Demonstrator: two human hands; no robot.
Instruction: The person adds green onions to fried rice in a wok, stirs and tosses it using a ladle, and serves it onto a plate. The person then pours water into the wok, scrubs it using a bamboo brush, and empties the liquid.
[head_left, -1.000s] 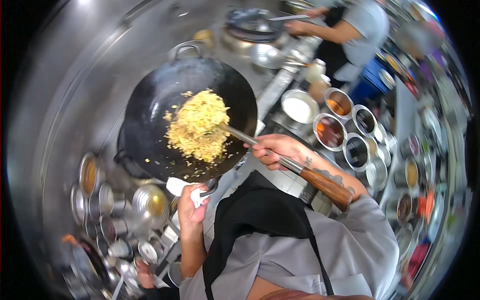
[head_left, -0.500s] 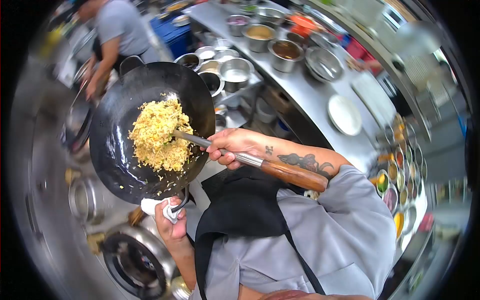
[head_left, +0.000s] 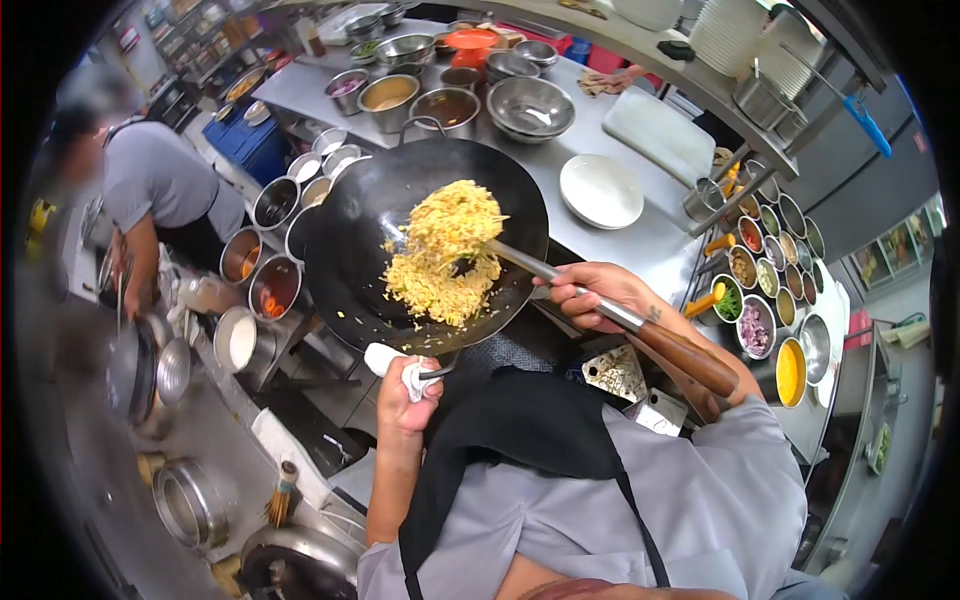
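Note:
A black wok (head_left: pixel 350 240) is held up in front of my chest, with a heap of fried rice (head_left: pixel 442 290) in it. My left hand (head_left: pixel 408 392) is closed around the wok's near loop handle through a folded white cloth (head_left: pixel 385 358). My right hand (head_left: pixel 598 295) grips the metal shaft of a long wok ladle (head_left: pixel 690 358), its wooden end lying along my forearm. The ladle's head is hidden under a mound of rice raised above the rest. The wok's other loop handle (head_left: pixel 422 124) points away from me, towards the steel counter.
White plates (head_left: pixel 602 192) and a white cutting board (head_left: pixel 660 135) are on the steel counter (head_left: pixel 640 235), behind the wok. Several ingredient pots (head_left: pixel 756 330) stand at the right. A co-worker (head_left: pixel 160 180) works at the left. A burner (head_left: pixel 300 565) and a brush (head_left: pixel 283 490) are at lower left.
My view and body have turned right, bringing the wok from the stove side towards the counter with the plates. Both hands keep their holds; part of the rice is now lifted on the ladle.

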